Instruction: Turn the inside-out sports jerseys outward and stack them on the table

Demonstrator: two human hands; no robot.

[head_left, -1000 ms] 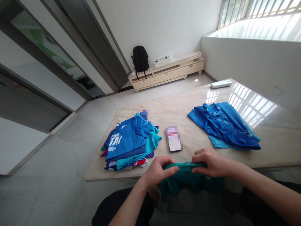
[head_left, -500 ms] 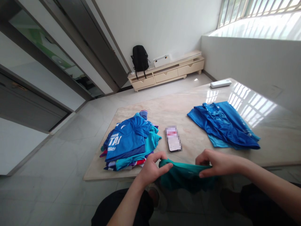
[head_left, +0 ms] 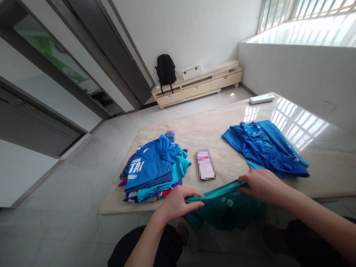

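A dark teal shirt (head_left: 228, 207) with small white marks hangs between my hands at the table's front edge. My left hand (head_left: 182, 202) pinches its left end between thumb and fingers. At the right end, my right hand (head_left: 260, 185) grips the same upper edge, which is drawn taut. The lower part of the cloth sags below the tabletop. Left of it lies a pile of folded shirts (head_left: 150, 163), topped by a blue one with white lettering. Blue shirts (head_left: 264, 146) lie stacked flat on the right, just beyond my right hand.
A phone (head_left: 205, 165) lies on the marble table (head_left: 194, 129) between the two piles. A white oblong object (head_left: 261, 98) rests at the far right corner. Beyond stands a low cabinet (head_left: 194, 89) with a black backpack (head_left: 166, 70) and a white box (head_left: 191, 72) on it.
My right hand has moved up and slightly right, and my left hand slightly down. The teal shirt's upper edge now slants up to the right, and more of its white marks show.
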